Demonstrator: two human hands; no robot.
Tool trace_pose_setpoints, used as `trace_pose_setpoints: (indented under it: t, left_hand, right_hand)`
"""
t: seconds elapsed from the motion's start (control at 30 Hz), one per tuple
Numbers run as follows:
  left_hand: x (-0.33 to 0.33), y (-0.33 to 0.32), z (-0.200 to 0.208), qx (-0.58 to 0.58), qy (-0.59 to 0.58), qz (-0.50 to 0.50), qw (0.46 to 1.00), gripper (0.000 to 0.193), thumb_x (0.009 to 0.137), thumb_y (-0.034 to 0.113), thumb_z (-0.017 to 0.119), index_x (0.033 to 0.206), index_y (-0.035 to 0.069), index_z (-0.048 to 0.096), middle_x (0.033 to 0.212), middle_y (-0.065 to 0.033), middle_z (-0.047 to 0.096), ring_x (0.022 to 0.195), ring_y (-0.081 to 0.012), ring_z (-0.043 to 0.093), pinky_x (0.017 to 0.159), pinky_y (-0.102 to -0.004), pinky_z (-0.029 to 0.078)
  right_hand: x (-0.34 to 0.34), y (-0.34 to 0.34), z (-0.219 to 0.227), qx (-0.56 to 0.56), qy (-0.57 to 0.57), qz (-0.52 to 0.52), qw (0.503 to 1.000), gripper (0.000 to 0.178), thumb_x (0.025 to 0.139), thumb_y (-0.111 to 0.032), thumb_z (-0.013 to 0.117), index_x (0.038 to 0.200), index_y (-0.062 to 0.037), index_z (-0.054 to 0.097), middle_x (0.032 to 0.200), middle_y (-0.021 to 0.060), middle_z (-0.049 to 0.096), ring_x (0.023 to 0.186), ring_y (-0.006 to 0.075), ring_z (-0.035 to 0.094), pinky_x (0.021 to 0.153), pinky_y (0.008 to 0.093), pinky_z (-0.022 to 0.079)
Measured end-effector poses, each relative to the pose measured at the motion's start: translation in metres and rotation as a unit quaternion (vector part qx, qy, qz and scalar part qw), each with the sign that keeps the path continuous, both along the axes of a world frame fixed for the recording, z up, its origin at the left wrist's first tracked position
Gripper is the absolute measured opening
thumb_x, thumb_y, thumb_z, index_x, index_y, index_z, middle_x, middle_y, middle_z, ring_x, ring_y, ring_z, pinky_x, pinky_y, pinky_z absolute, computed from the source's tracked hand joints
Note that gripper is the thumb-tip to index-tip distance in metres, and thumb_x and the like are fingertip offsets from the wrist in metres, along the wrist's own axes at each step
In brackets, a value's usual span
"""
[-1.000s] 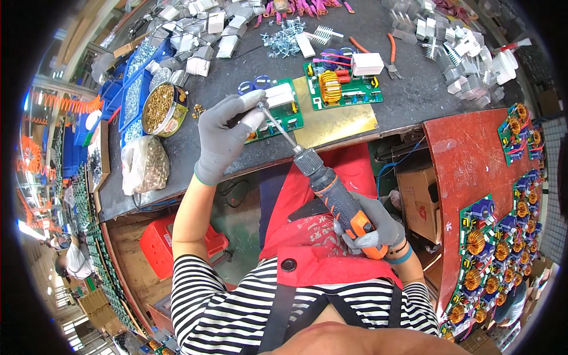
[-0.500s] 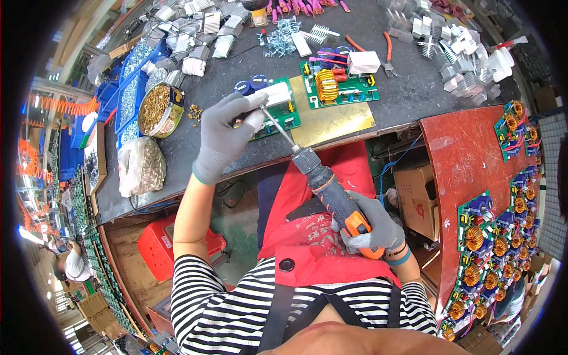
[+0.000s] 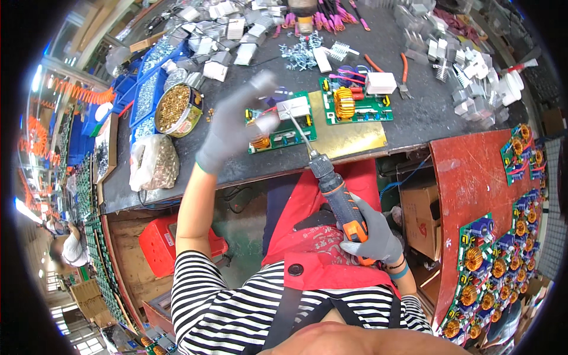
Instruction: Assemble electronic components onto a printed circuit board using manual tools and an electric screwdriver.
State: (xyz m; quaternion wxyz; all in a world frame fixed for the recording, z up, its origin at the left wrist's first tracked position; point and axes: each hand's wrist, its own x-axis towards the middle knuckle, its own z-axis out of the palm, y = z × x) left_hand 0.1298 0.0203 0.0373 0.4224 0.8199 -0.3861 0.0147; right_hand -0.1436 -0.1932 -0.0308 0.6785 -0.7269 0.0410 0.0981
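My right hand, in a grey glove, is wrapped round the handle of a black-and-orange cordless screwdriver. Its long bit slants up and left, the tip over the pale heat sink on the left green circuit board; whether it touches is too small to tell. Also gloved, my left hand is blurred by motion beside that board's left side. Its thumb and fingers are spread apart, and nothing shows between them. A second circuit board, with a copper coil and white heat sink, lies to the right.
A brass-coloured plate lies under the boards. Left are a tub of small brass-coloured screws, a plastic bag and blue bins. Behind lie loose heat sinks and pliers. Several finished-looking boards cover the red surface.
My left hand has let go of the bit's tip, spread its fingers and shifted left. The screwdriver's tip now reaches the left board's heat sink. The whole view has shifted slightly.
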Motion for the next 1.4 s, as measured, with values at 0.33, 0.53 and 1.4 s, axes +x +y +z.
trace_pose_setpoints:
  t: [0.33, 0.53, 1.4]
  left_hand:
    - [0.178, 0.04, -0.032, 0.209, -0.249, 0.217, 0.92, 0.021, 0.087, 0.022, 0.061, 0.103, 0.01, 0.067, 0.102, -0.016, 0.068, 0.094, -0.0345, 0.066, 0.081, -0.0453, 0.052]
    - [0.245, -0.008, -0.043, 0.339, -0.115, 0.198, 0.912, 0.044, 0.08, 0.029, 0.066, 0.121, 0.011, 0.065, 0.118, -0.0221, 0.065, 0.109, -0.0374, 0.063, 0.094, -0.0445, 0.05]
    - [0.033, -0.008, -0.025, 0.206, -0.118, -0.126, 0.963, 0.056, 0.078, 0.024, 0.078, 0.126, 0.004, 0.059, 0.11, -0.0156, 0.065, 0.1, -0.0342, 0.065, 0.087, -0.0379, 0.051]
  right_hand:
    - [0.004, -0.003, -0.001, 0.05, 0.021, -0.055, 0.997, 0.089, 0.067, -0.008, 0.079, 0.144, 0.0035, 0.037, 0.097, 0.0081, 0.067, 0.081, 0.0105, 0.062, 0.076, 0.0272, 0.052]
    - [0.005, 0.002, 0.005, 0.053, 0.027, -0.046, 0.997, 0.089, 0.067, -0.009, 0.079, 0.144, 0.0034, 0.037, 0.098, 0.0078, 0.066, 0.083, 0.0113, 0.062, 0.078, 0.0275, 0.052]
    - [-0.017, -0.003, -0.01, 0.106, 0.009, -0.101, 0.989, 0.082, 0.07, -0.001, 0.071, 0.143, 0.0026, 0.035, 0.099, 0.0101, 0.063, 0.073, 0.013, 0.064, 0.064, 0.0284, 0.054]
